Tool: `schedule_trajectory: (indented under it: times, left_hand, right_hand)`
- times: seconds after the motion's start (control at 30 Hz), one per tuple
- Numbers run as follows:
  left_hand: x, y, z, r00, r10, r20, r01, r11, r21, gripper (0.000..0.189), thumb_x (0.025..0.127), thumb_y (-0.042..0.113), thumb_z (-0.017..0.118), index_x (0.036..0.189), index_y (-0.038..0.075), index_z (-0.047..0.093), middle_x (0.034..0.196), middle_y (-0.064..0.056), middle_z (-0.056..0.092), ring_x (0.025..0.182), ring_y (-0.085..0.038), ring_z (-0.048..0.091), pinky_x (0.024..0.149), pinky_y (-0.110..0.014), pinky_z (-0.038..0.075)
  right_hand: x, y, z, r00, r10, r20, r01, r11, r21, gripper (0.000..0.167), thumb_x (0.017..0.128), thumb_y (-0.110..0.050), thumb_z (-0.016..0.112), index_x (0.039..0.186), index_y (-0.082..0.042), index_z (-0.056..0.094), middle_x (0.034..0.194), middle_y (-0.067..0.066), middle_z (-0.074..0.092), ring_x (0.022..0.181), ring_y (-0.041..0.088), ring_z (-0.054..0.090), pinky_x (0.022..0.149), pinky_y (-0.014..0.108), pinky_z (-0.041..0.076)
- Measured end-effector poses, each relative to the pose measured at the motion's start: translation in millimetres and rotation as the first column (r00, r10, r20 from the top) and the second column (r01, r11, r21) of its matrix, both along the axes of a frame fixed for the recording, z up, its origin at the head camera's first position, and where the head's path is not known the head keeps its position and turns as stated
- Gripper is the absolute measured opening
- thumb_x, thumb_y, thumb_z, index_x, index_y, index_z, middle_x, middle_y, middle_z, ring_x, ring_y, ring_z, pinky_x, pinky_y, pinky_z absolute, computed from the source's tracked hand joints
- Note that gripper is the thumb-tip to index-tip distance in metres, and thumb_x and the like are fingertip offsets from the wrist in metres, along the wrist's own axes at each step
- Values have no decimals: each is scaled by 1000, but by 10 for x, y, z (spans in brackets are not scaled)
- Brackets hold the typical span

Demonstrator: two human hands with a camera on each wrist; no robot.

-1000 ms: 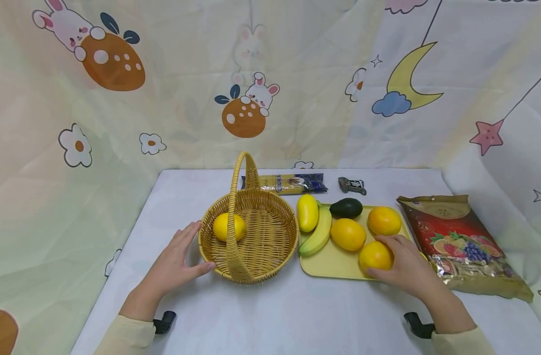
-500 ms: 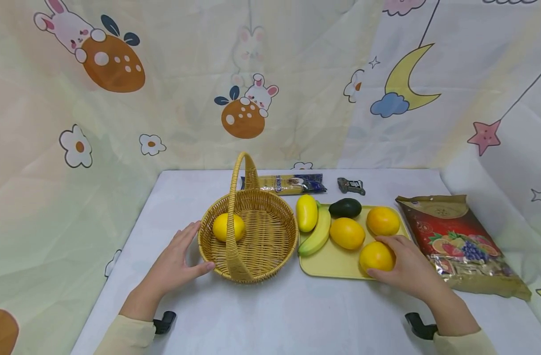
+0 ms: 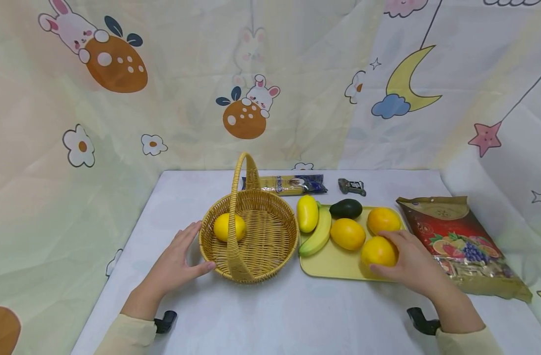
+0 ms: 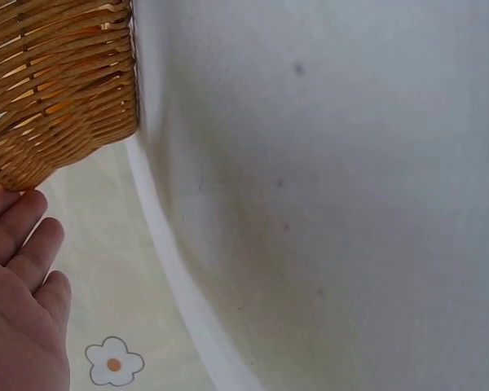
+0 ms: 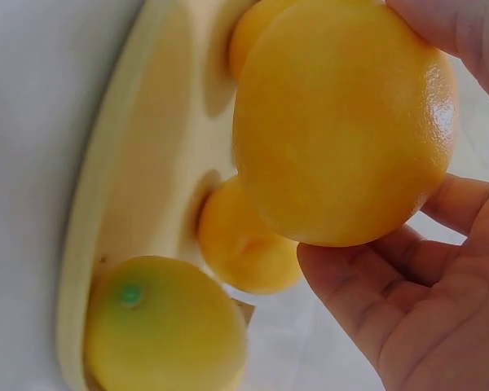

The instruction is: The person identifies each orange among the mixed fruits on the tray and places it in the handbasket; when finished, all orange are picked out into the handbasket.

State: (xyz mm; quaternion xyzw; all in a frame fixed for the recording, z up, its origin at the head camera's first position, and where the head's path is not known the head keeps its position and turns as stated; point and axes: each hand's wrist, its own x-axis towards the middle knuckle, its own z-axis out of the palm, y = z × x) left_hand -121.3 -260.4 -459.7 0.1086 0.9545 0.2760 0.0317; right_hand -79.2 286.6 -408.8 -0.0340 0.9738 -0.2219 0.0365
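Now, right hand (image 3: 410, 261) is lifting a gripped orange (image 3: 378, 252) off the tray (image 3: 328, 265), pick seemingly succeeding; left hand (image 3: 176, 260), fingers spread, is touching the basket (image 3: 267, 241) at eight o'clock.

Cream sleeves (image 3: 127, 336), angled black wrist attachments (image 3: 166, 323)

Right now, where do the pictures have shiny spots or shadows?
Right wrist view: white glare near the right edge of the held fruit, dark shadows on the tray; head view: glints low on the bag; left wrist view: soft shading on the cloth.
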Motion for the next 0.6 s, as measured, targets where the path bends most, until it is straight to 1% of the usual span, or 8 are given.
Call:
schedule_trajectory:
  times: [0.13,0.3,0.6]
  left_hand:
    - [5,8,6,1000,4,11,-4,1000,4,121,76,79,75,169,30,17,175,-11,23,159,-52,18,121,-77,24]
    - [7,12,12,1000,4,9,-4,1000,1,120,76,79,75,169,29,17,175,-11,23,159,-52,19,122,-76,24]
    - [2,11,20,1000,9,16,-9,1000,1,120,76,77,77,169,30,17,175,-11,23,159,-52,18,122,-76,23]
  right_hand:
    - [-27,-5,33,1000,11,-19,-11,1000,-4,93,78,-54,89,147,-3,54,139,25,57,120,41,54,99,70,53]
    - [-56,-17,74,998,30,-46,-30,1000,9,90,79,-50,89,147,-3,54,140,25,56,121,43,54,100,71,52]
    - [-132,-91,207,995,64,-82,-61,998,32,85,79,-46,90,145,-5,56,141,24,56,121,43,54,99,72,52]
